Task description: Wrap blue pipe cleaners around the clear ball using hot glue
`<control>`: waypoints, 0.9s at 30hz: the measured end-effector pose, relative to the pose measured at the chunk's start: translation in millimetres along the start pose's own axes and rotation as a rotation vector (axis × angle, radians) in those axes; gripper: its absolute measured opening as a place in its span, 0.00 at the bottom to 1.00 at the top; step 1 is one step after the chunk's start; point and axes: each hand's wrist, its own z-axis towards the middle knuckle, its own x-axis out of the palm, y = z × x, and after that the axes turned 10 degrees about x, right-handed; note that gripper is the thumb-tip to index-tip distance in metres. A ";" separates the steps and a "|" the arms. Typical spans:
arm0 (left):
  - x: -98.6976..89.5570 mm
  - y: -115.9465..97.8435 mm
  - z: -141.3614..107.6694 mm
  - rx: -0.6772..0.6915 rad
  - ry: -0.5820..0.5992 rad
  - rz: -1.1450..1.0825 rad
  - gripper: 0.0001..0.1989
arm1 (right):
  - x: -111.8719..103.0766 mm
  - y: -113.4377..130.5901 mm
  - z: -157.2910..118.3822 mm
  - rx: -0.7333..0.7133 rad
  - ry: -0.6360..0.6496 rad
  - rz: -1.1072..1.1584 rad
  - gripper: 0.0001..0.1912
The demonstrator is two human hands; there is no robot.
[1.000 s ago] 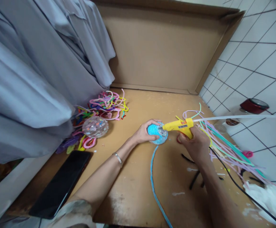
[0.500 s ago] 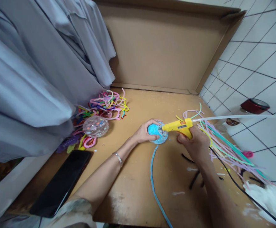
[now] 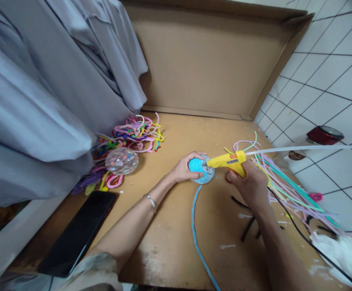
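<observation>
My left hand (image 3: pixel 184 169) is closed around a small clear ball partly wrapped in blue pipe cleaner (image 3: pixel 198 165). A loose length of the same blue pipe cleaner (image 3: pixel 195 234) trails from below the ball toward the table's front edge. In my right hand (image 3: pixel 251 182) is a yellow hot glue gun (image 3: pixel 227 161), gripped by its handle. Its nozzle tip meets the ball at the edge of the blue coils. A long translucent glue stick (image 3: pixel 297 149) sticks out of the gun's back end.
Colourful pipe cleaners (image 3: pixel 139 131) lie heaped at the left beside a clear ball (image 3: pixel 122 161). A black phone (image 3: pixel 79 234) rests at front left. More long pipe cleaners (image 3: pixel 285 182), a red-lidded jar (image 3: pixel 325 135), white fluff (image 3: pixel 341 250) and a black cord (image 3: pixel 303 236) are on the right.
</observation>
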 end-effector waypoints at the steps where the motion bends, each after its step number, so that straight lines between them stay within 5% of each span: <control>1: -0.1 -0.2 -0.1 -0.007 -0.002 0.000 0.26 | 0.4 0.5 0.0 -0.003 -0.018 -0.003 0.06; 14: 0.2 0.9 -0.1 0.010 0.003 -0.004 0.25 | -2.9 -2.2 1.6 0.015 0.037 0.033 0.00; 27: 0.1 -0.1 -1.0 -0.009 -0.001 0.005 0.25 | -0.1 -4.5 2.3 0.146 0.027 0.050 0.10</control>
